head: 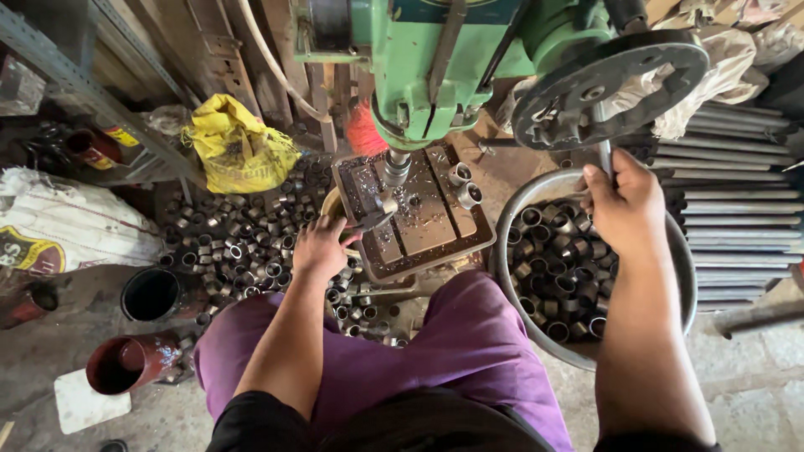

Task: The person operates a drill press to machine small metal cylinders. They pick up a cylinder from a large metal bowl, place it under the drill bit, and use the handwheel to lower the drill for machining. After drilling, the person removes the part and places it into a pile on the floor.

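Note:
A green drill press (435,59) stands in front of me, its spindle (395,167) lowered over a square metal work table (435,222) littered with swarf. My left hand (320,247) grips a clamp tool that holds a small metal ring (385,203) under the spindle. My right hand (624,205) is closed on the feed handle bar (605,155) that hangs from the black handwheel (610,84). Two short metal rings (463,184) sit on the right of the work table.
A round metal basin (682,276) of short pipe rings sits at my right. Several more rings are heaped on the floor (243,243) at left, by a yellow bag (239,151). Long steel rods (737,192) are stacked far right. Red pipe pieces (134,360) lie lower left.

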